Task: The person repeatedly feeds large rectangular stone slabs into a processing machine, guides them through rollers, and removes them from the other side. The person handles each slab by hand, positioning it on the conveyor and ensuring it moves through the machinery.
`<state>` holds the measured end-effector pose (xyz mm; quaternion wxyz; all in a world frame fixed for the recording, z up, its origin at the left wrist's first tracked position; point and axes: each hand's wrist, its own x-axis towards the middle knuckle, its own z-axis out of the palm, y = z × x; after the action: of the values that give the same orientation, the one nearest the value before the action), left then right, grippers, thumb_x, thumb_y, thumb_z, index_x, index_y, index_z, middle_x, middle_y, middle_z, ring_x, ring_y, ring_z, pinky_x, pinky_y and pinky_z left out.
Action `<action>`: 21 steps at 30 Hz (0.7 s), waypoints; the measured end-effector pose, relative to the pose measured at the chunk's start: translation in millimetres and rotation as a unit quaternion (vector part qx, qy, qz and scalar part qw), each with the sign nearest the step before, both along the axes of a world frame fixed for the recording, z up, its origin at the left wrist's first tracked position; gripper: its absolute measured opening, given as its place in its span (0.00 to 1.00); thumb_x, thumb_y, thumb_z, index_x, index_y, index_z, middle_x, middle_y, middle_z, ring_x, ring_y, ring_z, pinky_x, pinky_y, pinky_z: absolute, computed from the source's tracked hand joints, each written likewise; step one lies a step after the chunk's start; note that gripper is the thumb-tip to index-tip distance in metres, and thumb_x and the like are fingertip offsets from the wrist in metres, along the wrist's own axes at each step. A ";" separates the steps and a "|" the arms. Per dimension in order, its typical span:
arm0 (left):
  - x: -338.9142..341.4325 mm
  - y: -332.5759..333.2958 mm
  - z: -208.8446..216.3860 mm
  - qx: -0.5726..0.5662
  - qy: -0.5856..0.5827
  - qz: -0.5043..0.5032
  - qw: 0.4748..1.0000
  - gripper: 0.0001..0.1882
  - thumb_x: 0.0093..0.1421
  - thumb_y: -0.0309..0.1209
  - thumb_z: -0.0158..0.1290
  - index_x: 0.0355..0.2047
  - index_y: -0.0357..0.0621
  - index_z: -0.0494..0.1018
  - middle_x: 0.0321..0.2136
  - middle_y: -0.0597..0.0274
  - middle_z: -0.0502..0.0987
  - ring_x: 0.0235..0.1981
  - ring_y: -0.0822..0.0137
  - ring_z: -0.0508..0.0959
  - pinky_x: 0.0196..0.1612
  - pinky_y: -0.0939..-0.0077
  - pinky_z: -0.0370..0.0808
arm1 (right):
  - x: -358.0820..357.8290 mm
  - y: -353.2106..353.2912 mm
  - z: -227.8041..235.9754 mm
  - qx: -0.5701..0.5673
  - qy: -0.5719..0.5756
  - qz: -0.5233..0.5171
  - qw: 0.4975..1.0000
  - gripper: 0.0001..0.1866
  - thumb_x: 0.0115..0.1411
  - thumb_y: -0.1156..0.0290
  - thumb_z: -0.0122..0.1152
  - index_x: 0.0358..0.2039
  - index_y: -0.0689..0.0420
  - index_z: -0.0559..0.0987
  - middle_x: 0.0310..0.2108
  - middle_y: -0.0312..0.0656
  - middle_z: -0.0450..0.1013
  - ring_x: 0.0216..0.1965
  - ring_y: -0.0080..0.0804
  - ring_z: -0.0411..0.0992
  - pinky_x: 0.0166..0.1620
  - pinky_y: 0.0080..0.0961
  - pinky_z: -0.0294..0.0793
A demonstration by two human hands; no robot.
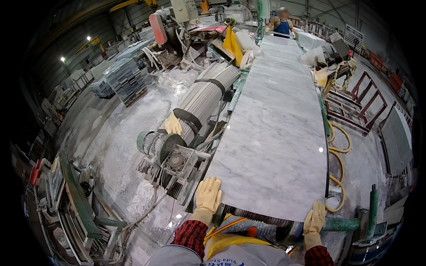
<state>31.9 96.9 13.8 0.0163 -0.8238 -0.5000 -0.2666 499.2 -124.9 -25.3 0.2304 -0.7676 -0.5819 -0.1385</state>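
A long grey-white marble slab point(276, 128) with darker veins lies flat on a roller conveyor point(257, 215), stretching away from me. My left hand point(208, 194), in a cream rubber glove, rests at the slab's near left corner with its fingers stretched out flat. At the near right corner, my gloved right hand point(314, 218) touches the slab's edge, fingers extended and pointing forward. Neither hand is wrapped around anything. A person point(282, 24) in a blue apron stands at the slab's far end, with hands near its two far corners.
Left of the slab are a motor point(162, 148) with a loose glove point(173, 123) above it and a strapped bundle of long strips point(204, 95). A yellow hose point(341, 168) loops along the right side. Beyond stand a dark red frame point(359, 104) and stacked slabs point(124, 80).
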 end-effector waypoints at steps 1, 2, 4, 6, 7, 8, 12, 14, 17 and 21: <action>0.0 -0.2 1.2 -0.001 -0.001 -0.003 1.000 0.24 0.64 0.38 0.59 0.59 0.46 0.75 0.60 0.49 0.76 0.63 0.45 0.73 0.68 0.47 0.67 | -0.5 -0.4 0.8 0.004 0.002 0.004 1.000 0.23 0.69 0.74 0.55 0.64 0.65 0.76 0.64 0.63 0.73 0.66 0.67 0.69 0.71 0.58 0.65; -0.1 -0.2 3.0 -0.003 -0.002 -0.006 1.000 0.24 0.64 0.38 0.59 0.59 0.46 0.75 0.61 0.50 0.76 0.63 0.45 0.73 0.68 0.47 0.67 | -1.0 -0.9 1.6 0.008 0.005 0.008 1.000 0.23 0.69 0.74 0.55 0.64 0.66 0.76 0.64 0.63 0.73 0.66 0.68 0.69 0.71 0.59 0.65; 0.4 -1.3 6.8 0.003 -0.007 -0.012 1.000 0.24 0.63 0.36 0.60 0.59 0.45 0.75 0.60 0.48 0.77 0.62 0.44 0.74 0.68 0.47 0.68 | 0.1 -2.3 0.0 0.019 0.005 0.017 1.000 0.23 0.69 0.74 0.55 0.63 0.66 0.76 0.65 0.63 0.72 0.65 0.68 0.69 0.70 0.60 0.66; 1.4 -2.6 9.9 0.018 -0.014 -0.019 1.000 0.25 0.62 0.33 0.60 0.60 0.43 0.74 0.59 0.44 0.77 0.60 0.41 0.74 0.66 0.48 0.68 | 3.2 -3.7 -5.4 0.033 -0.001 0.026 0.999 0.23 0.69 0.75 0.55 0.63 0.65 0.76 0.65 0.63 0.72 0.65 0.69 0.69 0.69 0.60 0.66; 0.6 -2.9 9.4 0.021 -0.013 -0.018 1.000 0.25 0.62 0.33 0.60 0.60 0.43 0.75 0.59 0.45 0.77 0.60 0.41 0.74 0.66 0.48 0.68 | 1.6 -3.5 -3.6 0.031 -0.003 0.023 0.999 0.23 0.69 0.75 0.55 0.63 0.65 0.76 0.65 0.63 0.72 0.65 0.69 0.69 0.69 0.60 0.67; -0.2 -3.2 8.2 0.024 -0.013 -0.017 0.999 0.25 0.62 0.33 0.60 0.60 0.43 0.75 0.58 0.45 0.77 0.59 0.41 0.75 0.66 0.47 0.68 | -0.4 -3.4 -2.1 0.028 -0.005 0.021 0.999 0.23 0.69 0.75 0.55 0.64 0.65 0.76 0.65 0.63 0.72 0.65 0.69 0.69 0.69 0.60 0.67; -0.3 -5.4 4.3 0.024 -0.006 -0.008 1.000 0.24 0.63 0.34 0.60 0.59 0.44 0.76 0.58 0.45 0.77 0.59 0.41 0.75 0.66 0.47 0.68 | -4.4 -3.6 2.7 0.037 -0.007 0.025 0.999 0.23 0.70 0.75 0.54 0.64 0.64 0.75 0.65 0.63 0.72 0.64 0.70 0.70 0.69 0.60 0.67; -1.6 -5.5 -0.2 0.014 0.003 -0.001 1.000 0.24 0.64 0.37 0.59 0.59 0.46 0.75 0.60 0.49 0.77 0.62 0.43 0.74 0.68 0.47 0.68 | -3.1 -4.3 1.3 0.037 -0.004 0.028 0.999 0.23 0.70 0.75 0.54 0.65 0.64 0.75 0.65 0.64 0.72 0.64 0.70 0.70 0.69 0.61 0.67; -3.3 -5.5 -2.6 0.003 0.006 0.003 1.000 0.24 0.64 0.38 0.59 0.60 0.48 0.75 0.61 0.51 0.77 0.63 0.44 0.74 0.69 0.47 0.67 | -1.8 -6.2 -1.1 0.032 -0.001 0.029 0.999 0.24 0.69 0.76 0.54 0.65 0.64 0.75 0.65 0.64 0.72 0.64 0.70 0.69 0.69 0.61 0.67; -3.8 -8.4 -3.4 0.027 0.000 0.005 1.000 0.24 0.63 0.38 0.60 0.59 0.48 0.76 0.60 0.51 0.77 0.63 0.45 0.74 0.68 0.47 0.68 | -4.2 -6.8 1.9 0.024 0.015 0.029 0.999 0.24 0.69 0.76 0.54 0.64 0.65 0.75 0.64 0.65 0.72 0.65 0.71 0.69 0.69 0.61 0.67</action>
<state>28.0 88.5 10.4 0.0395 -0.8205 -0.4969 -0.2798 495.0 -131.7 -23.3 0.2612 -0.7465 -0.5970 -0.1341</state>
